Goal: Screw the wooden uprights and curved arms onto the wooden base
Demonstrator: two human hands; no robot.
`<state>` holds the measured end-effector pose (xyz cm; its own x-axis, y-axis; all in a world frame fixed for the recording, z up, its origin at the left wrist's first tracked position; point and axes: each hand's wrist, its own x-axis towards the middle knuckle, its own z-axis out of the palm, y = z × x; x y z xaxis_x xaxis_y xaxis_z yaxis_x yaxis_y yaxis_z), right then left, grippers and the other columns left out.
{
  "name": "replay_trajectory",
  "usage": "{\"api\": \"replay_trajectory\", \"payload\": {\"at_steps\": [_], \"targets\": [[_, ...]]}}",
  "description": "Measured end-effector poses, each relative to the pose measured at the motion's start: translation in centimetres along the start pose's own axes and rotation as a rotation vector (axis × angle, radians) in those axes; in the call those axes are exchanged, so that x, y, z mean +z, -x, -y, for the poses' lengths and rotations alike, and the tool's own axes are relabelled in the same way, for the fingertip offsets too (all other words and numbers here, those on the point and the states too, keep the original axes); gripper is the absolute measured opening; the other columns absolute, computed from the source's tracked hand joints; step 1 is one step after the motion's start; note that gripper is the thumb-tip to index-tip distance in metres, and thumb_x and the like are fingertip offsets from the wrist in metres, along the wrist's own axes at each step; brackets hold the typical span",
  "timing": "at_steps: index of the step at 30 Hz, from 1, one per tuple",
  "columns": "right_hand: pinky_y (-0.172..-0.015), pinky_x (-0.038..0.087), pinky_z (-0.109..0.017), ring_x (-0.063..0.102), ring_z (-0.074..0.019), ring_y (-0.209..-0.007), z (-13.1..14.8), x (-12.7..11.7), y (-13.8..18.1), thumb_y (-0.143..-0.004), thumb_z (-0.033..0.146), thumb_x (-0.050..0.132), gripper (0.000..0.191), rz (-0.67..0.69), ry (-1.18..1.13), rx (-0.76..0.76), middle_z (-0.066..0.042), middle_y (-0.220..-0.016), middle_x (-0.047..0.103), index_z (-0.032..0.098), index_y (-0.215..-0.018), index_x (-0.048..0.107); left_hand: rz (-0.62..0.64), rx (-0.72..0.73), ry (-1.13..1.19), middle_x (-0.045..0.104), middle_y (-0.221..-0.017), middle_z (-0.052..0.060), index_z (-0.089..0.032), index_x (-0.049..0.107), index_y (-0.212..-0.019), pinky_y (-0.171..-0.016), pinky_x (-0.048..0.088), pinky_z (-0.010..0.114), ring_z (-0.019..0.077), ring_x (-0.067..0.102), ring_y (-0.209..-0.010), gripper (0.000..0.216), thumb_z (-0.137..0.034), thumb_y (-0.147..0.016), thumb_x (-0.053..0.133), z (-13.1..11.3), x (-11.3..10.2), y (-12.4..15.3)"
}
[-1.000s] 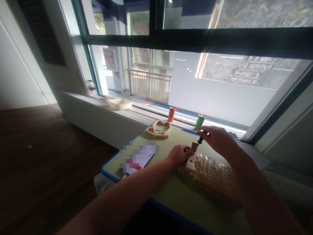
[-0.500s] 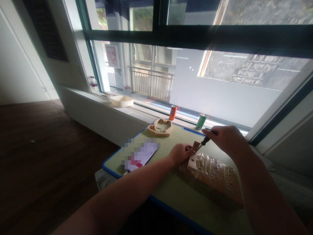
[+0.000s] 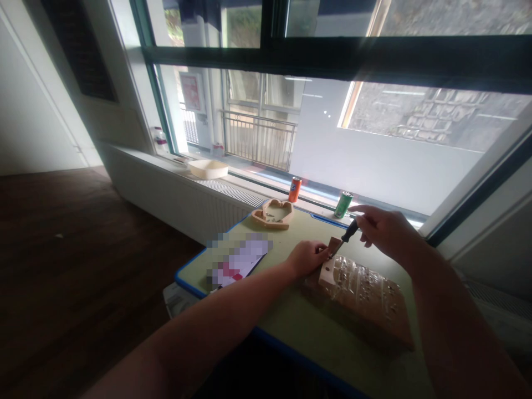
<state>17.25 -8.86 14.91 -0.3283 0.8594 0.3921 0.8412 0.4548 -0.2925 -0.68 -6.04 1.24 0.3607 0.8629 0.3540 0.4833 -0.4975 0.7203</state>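
A flat wooden board point(image 3: 366, 296) dotted with small metal pieces lies on the green table point(image 3: 291, 332). At its near-left corner stands a small wooden block point(image 3: 333, 244). My left hand point(image 3: 306, 258) is closed, pinching that block and resting against the board's end. My right hand point(image 3: 384, 231) is closed around the black handle of a screwdriver point(image 3: 346, 235), whose tip points down-left at the block.
A heart-shaped wooden tray point(image 3: 272, 214) holding small parts sits at the table's far edge. An orange can point(image 3: 295, 189) and a green can point(image 3: 343, 205) stand on the window sill. A blurred paper point(image 3: 239, 263) lies at the table's left. A white tub point(image 3: 208, 168) rests on the sill farther left.
My right hand has turned on the screwdriver handle, fingers shifting their hold. My left hand stays on the block. The view has drifted slightly.
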Motion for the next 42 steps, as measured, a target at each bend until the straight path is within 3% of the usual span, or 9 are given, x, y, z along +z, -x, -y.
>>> {"api": "replay_trajectory", "payload": {"at_steps": [6,9,14,20,22,25,28,35,42], "targets": [[-0.045,0.032,-0.024,0.048,-0.0103,-0.041,0.3,-0.2,-0.1,-0.081,0.055,0.038,0.047,-0.079,0.268,-0.03,-0.002,-0.05,0.057,0.018,-0.066,0.063,-0.006,-0.004,-0.026,0.067,-0.081,0.004,-0.016,0.065,-0.094,-0.059,0.037,0.021,0.0145,0.059,-0.069,0.054,-0.058,-0.08,0.034,-0.2,-0.1,0.0],[-0.045,0.029,-0.025,0.046,-0.0107,-0.042,0.4,-0.1,-0.2,-0.079,0.059,0.037,0.052,-0.12,0.38,-0.046,-0.002,-0.047,0.054,0.018,-0.059,0.061,-0.009,0.012,-0.026,0.067,-0.08,0.003,-0.017,0.065,-0.095,-0.058,0.037,0.021,0.0143,0.059,-0.069,0.051,-0.055,-0.081,0.035,-0.1,0.0,0.0],[-0.053,0.036,-0.025,0.057,-0.0144,-0.057,0.4,0.8,-0.4,-0.085,0.048,0.036,0.04,-0.121,0.352,-0.078,-0.003,-0.064,0.064,0.022,-0.084,0.067,-0.018,-0.007,-0.03,0.068,-0.082,0.003,-0.017,0.065,-0.096,-0.059,0.037,0.021,0.0146,0.059,-0.07,0.051,-0.055,-0.081,0.035,-0.1,0.1,-0.1],[-0.059,0.041,-0.027,0.061,-0.0194,-0.075,0.2,1.1,0.0,-0.087,0.034,0.033,0.04,-0.064,0.384,-0.054,-0.01,-0.091,0.067,0.016,-0.114,0.056,-0.009,0.005,-0.051,0.067,-0.082,0.003,-0.018,0.065,-0.095,-0.058,0.036,0.021,0.0148,0.059,-0.07,0.052,-0.056,-0.082,0.033,-0.1,0.0,0.0],[-0.057,0.04,-0.026,0.061,-0.0182,-0.07,0.2,0.9,0.0,-0.086,0.032,0.035,0.037,-0.055,0.384,-0.065,-0.01,-0.086,0.067,0.017,-0.111,0.058,-0.014,0.012,-0.051,0.067,-0.082,0.003,-0.018,0.065,-0.095,-0.058,0.036,0.022,0.015,0.058,-0.07,0.052,-0.056,-0.082,0.032,-0.1,0.0,0.1],[-0.049,0.035,-0.025,0.055,-0.0148,-0.053,0.5,0.5,0.1,-0.085,0.046,0.035,0.042,-0.059,0.396,-0.048,-0.005,-0.063,0.064,0.019,-0.079,0.066,-0.016,0.013,-0.046,0.067,-0.081,0.004,-0.017,0.065,-0.095,-0.058,0.036,0.022,0.0147,0.058,-0.068,0.053,-0.057,-0.082,0.032,-0.2,0.0,0.1],[-0.045,0.03,-0.025,0.048,-0.013,-0.044,1.0,0.5,0.1,-0.082,0.056,0.034,0.053,-0.1,0.443,-0.015,-0.004,-0.049,0.056,0.018,-0.058,0.062,-0.022,0.013,-0.047,0.067,-0.078,0.004,-0.017,0.065,-0.093,-0.057,0.035,0.022,0.0145,0.057,-0.067,0.053,-0.057,-0.081,0.033,-0.2,0.0,0.1],[-0.051,0.034,-0.024,0.056,-0.0138,-0.056,1.7,0.9,0.3,-0.085,0.045,0.038,0.036,-0.143,0.336,-0.119,-0.003,-0.069,0.066,0.024,-0.092,0.066,-0.025,0.014,-0.049,0.067,-0.077,0.004,-0.016,0.066,-0.092,-0.055,0.034,0.022,0.0137,0.056,-0.065,0.054,-0.058,-0.08,0.034,0.2,0.2,-0.1],[-0.057,0.039,-0.025,0.06,-0.0174,-0.069,1.7,1.1,0.4,-0.086,0.028,0.035,0.035,-0.15,0.372,-0.152,-0.008,-0.083,0.068,0.018,-0.103,0.064,-0.004,0.015,-0.047,0.066,-0.079,0.004,-0.015,0.066,-0.092,-0.056,0.034,0.021,0.0134,0.057,-0.068,0.052,-0.055,-0.081,0.034,0.4,0.3,-0.2]]}}
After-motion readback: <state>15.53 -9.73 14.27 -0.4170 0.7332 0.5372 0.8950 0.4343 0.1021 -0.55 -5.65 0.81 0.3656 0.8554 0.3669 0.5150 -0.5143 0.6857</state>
